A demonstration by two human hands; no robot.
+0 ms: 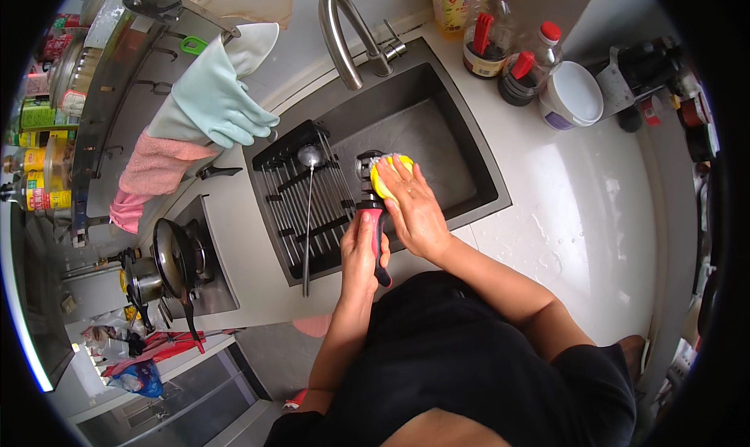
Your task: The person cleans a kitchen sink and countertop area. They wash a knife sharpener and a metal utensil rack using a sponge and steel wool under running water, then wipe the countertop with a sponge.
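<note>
My left hand (pixel 361 251) grips the red and black handle of a kitchen tool (pixel 375 230), perhaps a knife sharpener, whose dark slotted head points towards the faucet over the sink. Under the fingers of my right hand (pixel 413 207) is a yellow scrubbing sponge (pixel 385 180), pressed against the side of that head. Both hands are at the near part of the dark sink (pixel 480 131). Left of them, a metal ladle (pixel 309 213) lies across the roll-type drying rack (pixel 281 207) in the sink. The curved steel faucet (pixel 351 37) stands behind the basin.
Red-capped bottles (pixel 483 43) and a white tub (pixel 571 95) stand at the back right. Water drops lie on the right counter (pixel 556 242). Rubber gloves (pixel 217 95) and a pink cloth (pixel 158 163) hang at left, above a stove with a pan (pixel 173 256).
</note>
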